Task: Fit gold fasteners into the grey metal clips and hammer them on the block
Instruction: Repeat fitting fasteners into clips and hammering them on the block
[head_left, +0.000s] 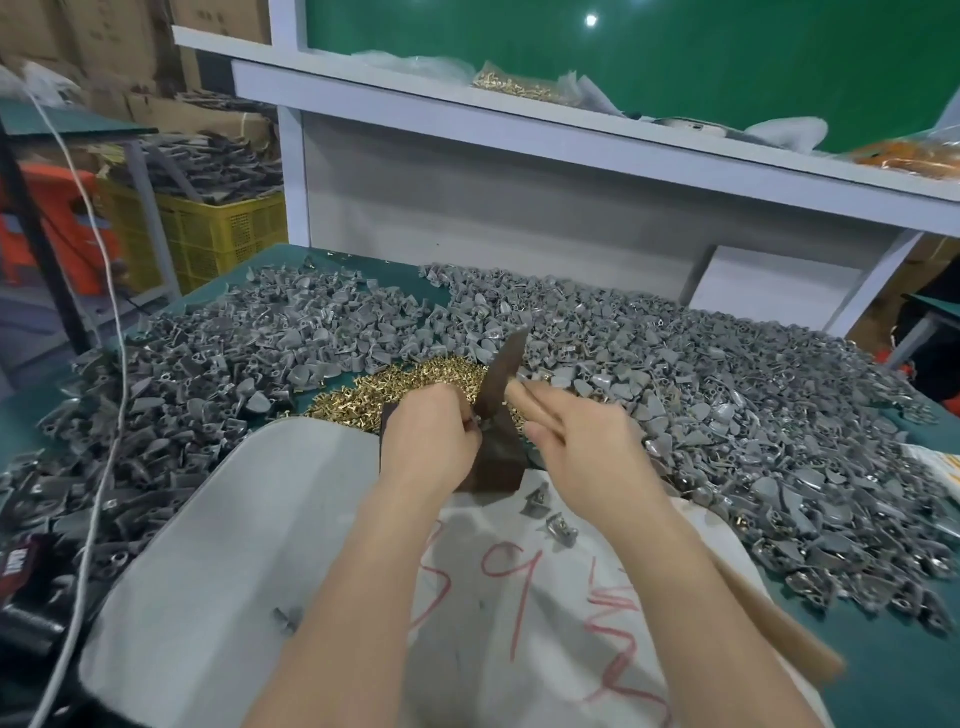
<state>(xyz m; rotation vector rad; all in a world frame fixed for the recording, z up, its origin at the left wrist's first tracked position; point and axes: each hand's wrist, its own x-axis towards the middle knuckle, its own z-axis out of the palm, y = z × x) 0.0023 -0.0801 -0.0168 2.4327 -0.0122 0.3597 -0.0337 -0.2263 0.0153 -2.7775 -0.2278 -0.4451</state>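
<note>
A dark metal block (496, 465) stands on a white sack at the middle of the table. My left hand (431, 434) rests on the block's top and pinches a small grey clip against it; the clip is mostly hidden by my fingers. My right hand (576, 441) grips a hammer by its wooden handle (779, 629), which runs under my forearm. The hammer's dark head (501, 371) is blurred, just above the block. A pile of gold fasteners (410, 387) lies behind the block. Loose grey clips (727, 395) cover the table all around.
The white sack (249, 561) with red writing covers the near table; three clips (550, 514) lie on it right of the block. A white cord (106, 322) hangs at the left. A yellow crate (218, 234) stands beyond the table. A shelf (519, 111) above holds bagged fasteners.
</note>
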